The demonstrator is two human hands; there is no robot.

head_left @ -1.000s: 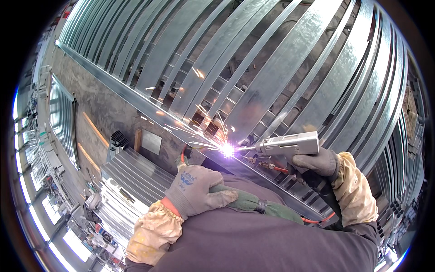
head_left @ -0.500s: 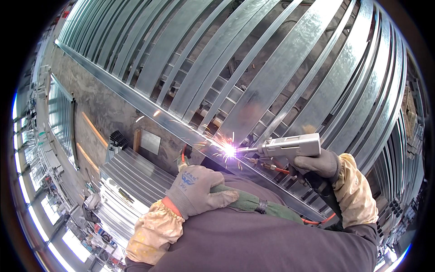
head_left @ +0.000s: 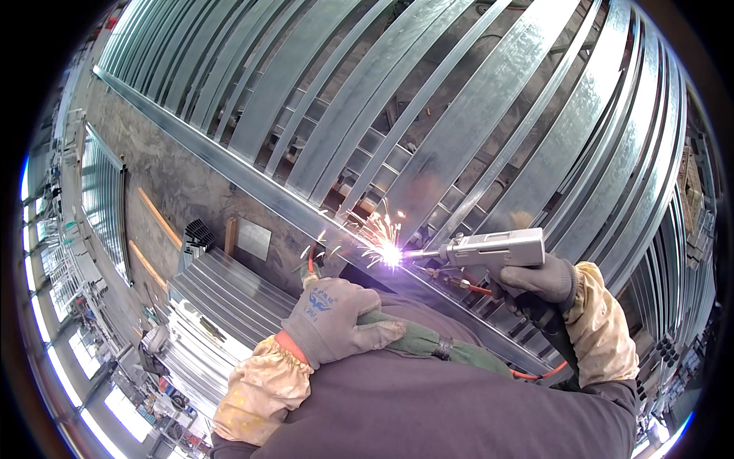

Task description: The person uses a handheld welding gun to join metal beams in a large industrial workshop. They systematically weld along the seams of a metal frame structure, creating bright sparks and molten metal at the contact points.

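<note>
Gripped in my gloved right hand [head_left: 537, 281] is a grey and white welding gun [head_left: 497, 247], its nozzle pointing left. A bright violet-white arc [head_left: 392, 257] burns at the nozzle's tip, throwing sparks up and left. The arc sits at the long metal edge rail [head_left: 283, 200] of a frame of parallel galvanized steel slats [head_left: 459, 130]; glare hides the exact spot. My gloved left hand [head_left: 329, 317] is closed around a green cloth-wrapped cable [head_left: 417, 338] that runs across in front of my body. An orange hose [head_left: 539, 375] shows below the gun.
Stacked metal profiles [head_left: 229, 291] lie on the left, beside a small flat metal plate [head_left: 254, 239]. Orange bars [head_left: 159, 218] rest on the concrete floor. Another slatted metal bundle [head_left: 105, 203] lies farther left. More slats and stock crowd the right side.
The welding gun and the arc have shifted very slightly right along the rail. The spark spray has changed shape. My left hand keeps its hold, nearly still.
</note>
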